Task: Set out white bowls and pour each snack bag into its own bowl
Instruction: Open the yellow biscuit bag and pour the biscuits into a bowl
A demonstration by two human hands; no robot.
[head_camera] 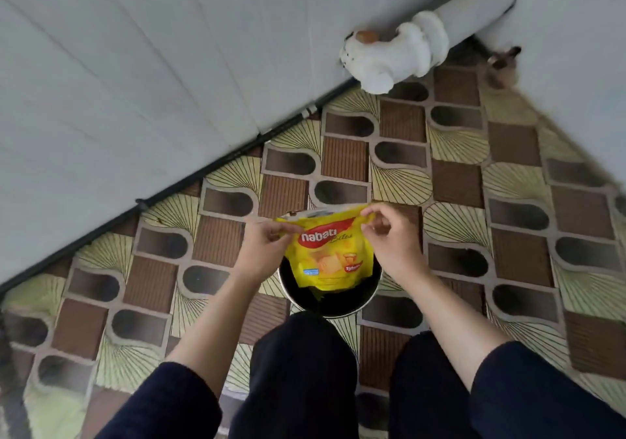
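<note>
A yellow Nabati snack bag (330, 252) hangs upright between my hands, just above a round container (371, 294) with a pale rim and a dark inside that stands on the floor in front of my knees. My left hand (262, 245) pinches the bag's top left corner. My right hand (389, 235) pinches the top right corner. The bag's lower end hides much of the container's inside. I cannot tell whether the bag's top is torn.
I stand on a patterned brown and yellow floor mat (457, 181). A grey panelled wall (135, 83) runs diagonally on the left, with a black cable (216, 164) along its foot. A grey bolster with a white plush end (399, 52) lies at the far corner.
</note>
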